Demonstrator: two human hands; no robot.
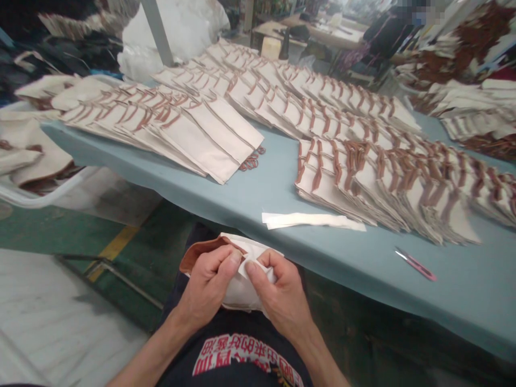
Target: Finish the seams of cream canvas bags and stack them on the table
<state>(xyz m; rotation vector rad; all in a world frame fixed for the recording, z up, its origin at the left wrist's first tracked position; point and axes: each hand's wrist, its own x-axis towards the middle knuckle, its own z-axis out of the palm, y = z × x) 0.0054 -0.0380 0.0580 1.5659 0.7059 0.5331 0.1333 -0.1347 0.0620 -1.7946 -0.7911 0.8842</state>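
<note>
Over my lap I hold a small cream cloth bag (242, 293) with a brown strap along its left edge. My left hand (207, 287) is closed on the bag's left side, thumb and fingers pinching the fabric. Against it, my right hand (280, 298) pinches a folded white flap at the bag's top. The two thumbs nearly touch. The lower part of the bag is hidden behind my hands.
A blue-covered table (258, 185) carries long overlapping rows of cream bags with brown handles (363, 177). A white strip (312, 220) lies near its front edge, pink-handled snips (416, 264) to the right. More bags fill a white tub (36, 201) at left. A person stands far back right.
</note>
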